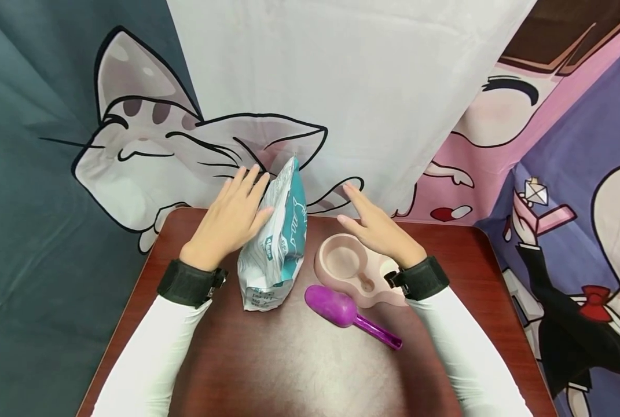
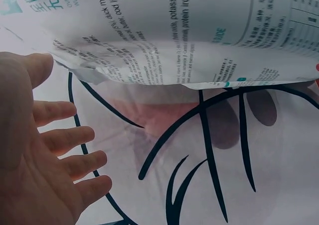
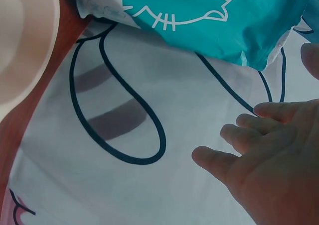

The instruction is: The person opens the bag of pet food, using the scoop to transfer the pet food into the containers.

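A white and teal pet food bag [image 1: 283,243], printed with a cat outline, stands upright on the table. My left hand [image 1: 231,211] is beside its left face, fingers extended; the thumb [image 2: 40,68] is close to the bag, and I cannot tell whether it touches. To the bag's right and apart from it, my right hand [image 1: 382,229] hangs above a pale pink double bowl [image 1: 359,294], fingers extended and holding nothing. The right forearm and wristband partly cover the bowl's right side. A purple scoop [image 1: 336,307] lies in front of the bowl, handle pointing toward the near right.
The brown table [image 1: 268,370] has a back edge close behind the bag and bowl. Behind it hangs a cloth backdrop [image 1: 341,69] with cartoon cat drawings. Black bands [image 1: 192,282] circle both wrists over white sleeves.
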`<state>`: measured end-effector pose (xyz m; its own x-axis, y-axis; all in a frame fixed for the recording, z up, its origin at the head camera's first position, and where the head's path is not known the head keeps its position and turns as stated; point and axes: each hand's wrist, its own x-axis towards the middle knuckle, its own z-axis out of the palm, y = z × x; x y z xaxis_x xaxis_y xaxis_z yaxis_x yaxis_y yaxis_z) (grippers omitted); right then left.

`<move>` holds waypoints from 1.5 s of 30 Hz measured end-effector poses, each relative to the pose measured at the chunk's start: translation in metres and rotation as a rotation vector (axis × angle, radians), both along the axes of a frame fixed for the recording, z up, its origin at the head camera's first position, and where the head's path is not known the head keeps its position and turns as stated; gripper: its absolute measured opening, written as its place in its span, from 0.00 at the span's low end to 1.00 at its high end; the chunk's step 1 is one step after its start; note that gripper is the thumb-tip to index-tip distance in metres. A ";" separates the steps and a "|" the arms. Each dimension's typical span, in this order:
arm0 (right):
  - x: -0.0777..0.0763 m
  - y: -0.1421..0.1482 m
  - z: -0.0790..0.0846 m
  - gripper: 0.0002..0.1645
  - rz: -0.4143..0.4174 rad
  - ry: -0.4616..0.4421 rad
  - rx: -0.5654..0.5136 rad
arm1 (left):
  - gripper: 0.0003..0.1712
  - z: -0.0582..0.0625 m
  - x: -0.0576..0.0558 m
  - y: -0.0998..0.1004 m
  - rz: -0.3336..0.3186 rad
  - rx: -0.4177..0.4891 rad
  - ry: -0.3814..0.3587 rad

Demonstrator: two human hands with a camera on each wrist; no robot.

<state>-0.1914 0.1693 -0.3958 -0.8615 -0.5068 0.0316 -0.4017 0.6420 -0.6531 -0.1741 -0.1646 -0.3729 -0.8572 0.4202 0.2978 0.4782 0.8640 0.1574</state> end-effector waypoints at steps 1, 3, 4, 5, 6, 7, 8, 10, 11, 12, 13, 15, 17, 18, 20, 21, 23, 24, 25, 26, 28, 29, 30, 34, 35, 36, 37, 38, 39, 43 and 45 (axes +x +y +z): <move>-0.001 -0.001 0.000 0.46 0.003 0.000 -0.001 | 0.38 0.001 -0.001 0.000 -0.001 -0.004 -0.005; -0.004 -0.004 0.001 0.44 0.016 0.005 -0.010 | 0.38 0.003 -0.004 0.001 -0.005 -0.009 -0.010; -0.005 -0.006 0.001 0.43 0.023 0.007 -0.016 | 0.37 0.005 -0.006 0.001 -0.005 -0.010 -0.015; -0.006 -0.007 0.001 0.43 0.026 0.004 -0.023 | 0.37 0.006 -0.007 0.001 -0.006 -0.011 -0.019; -0.008 -0.009 0.002 0.42 0.029 0.005 -0.023 | 0.37 0.008 -0.008 0.002 -0.008 -0.011 -0.024; -0.009 -0.011 0.002 0.42 0.030 0.005 -0.022 | 0.37 0.010 -0.010 0.003 -0.011 -0.008 -0.027; -0.011 -0.013 0.002 0.41 0.030 0.004 -0.023 | 0.37 0.012 -0.012 0.003 -0.015 -0.005 -0.028; -0.015 -0.017 0.003 0.41 0.027 0.003 -0.025 | 0.36 0.014 -0.016 0.005 -0.025 0.004 -0.029; -0.017 -0.019 0.003 0.41 0.023 0.001 -0.025 | 0.36 0.015 -0.018 0.006 -0.033 0.010 -0.030; -0.019 -0.021 0.003 0.41 0.021 0.003 -0.019 | 0.36 0.015 -0.020 0.007 -0.042 0.019 -0.030; -0.021 -0.024 0.004 0.41 0.018 0.002 -0.023 | 0.35 0.016 -0.022 0.008 -0.050 0.030 -0.029; -0.024 -0.028 0.004 0.41 0.012 -0.003 -0.032 | 0.35 0.018 -0.026 0.011 -0.065 0.051 -0.037; -0.026 -0.034 0.005 0.41 -0.003 -0.017 -0.040 | 0.35 0.019 -0.031 0.013 -0.075 0.076 -0.061; -0.027 -0.037 0.005 0.41 -0.009 -0.023 -0.047 | 0.35 0.019 -0.033 0.015 -0.076 0.089 -0.077; -0.029 -0.043 0.007 0.42 -0.021 -0.043 -0.063 | 0.35 0.021 -0.036 0.018 -0.068 0.112 -0.119; -0.030 -0.046 0.008 0.42 -0.025 -0.054 -0.072 | 0.35 0.021 -0.038 0.019 -0.061 0.123 -0.142; -0.032 -0.052 0.010 0.43 -0.028 -0.072 -0.084 | 0.35 0.022 -0.040 0.021 -0.050 0.142 -0.181; -0.033 -0.054 0.011 0.43 -0.026 -0.078 -0.091 | 0.35 0.023 -0.040 0.021 -0.046 0.153 -0.198; -0.034 -0.057 0.011 0.43 -0.024 -0.079 -0.095 | 0.35 0.024 -0.041 0.022 -0.043 0.166 -0.213; -0.036 -0.059 0.012 0.44 -0.021 -0.075 -0.097 | 0.35 0.025 -0.041 0.023 -0.042 0.180 -0.228; -0.039 -0.063 0.012 0.44 -0.015 -0.066 -0.097 | 0.36 0.026 -0.043 0.025 -0.044 0.207 -0.250; -0.040 -0.065 0.011 0.44 -0.013 -0.059 -0.094 | 0.36 0.027 -0.044 0.025 -0.045 0.221 -0.263; -0.042 -0.067 0.011 0.44 -0.013 -0.051 -0.091 | 0.36 0.027 -0.045 0.026 -0.047 0.237 -0.274; -0.047 -0.074 0.011 0.44 -0.015 -0.041 -0.102 | 0.38 0.028 -0.052 0.030 -0.049 0.270 -0.332; -0.048 -0.077 0.011 0.44 -0.019 -0.044 -0.104 | 0.39 0.028 -0.053 0.031 -0.049 0.278 -0.352; -0.048 -0.079 0.011 0.44 -0.024 -0.050 -0.110 | 0.39 0.029 -0.055 0.032 -0.050 0.285 -0.372; -0.049 -0.082 0.011 0.43 -0.026 -0.054 -0.118 | 0.40 0.029 -0.056 0.033 -0.050 0.291 -0.392; -0.050 -0.085 0.012 0.43 -0.030 -0.065 -0.129 | 0.40 0.030 -0.057 0.033 -0.051 0.300 -0.411; -0.051 -0.087 0.012 0.43 -0.036 -0.076 -0.139 | 0.41 0.030 -0.058 0.034 -0.051 0.310 -0.428; -0.054 -0.097 0.012 0.41 -0.066 -0.131 -0.199 | 0.40 0.032 -0.060 0.037 -0.049 0.347 -0.465; -0.055 -0.101 0.011 0.40 -0.081 -0.151 -0.229 | 0.38 0.032 -0.061 0.039 -0.046 0.361 -0.472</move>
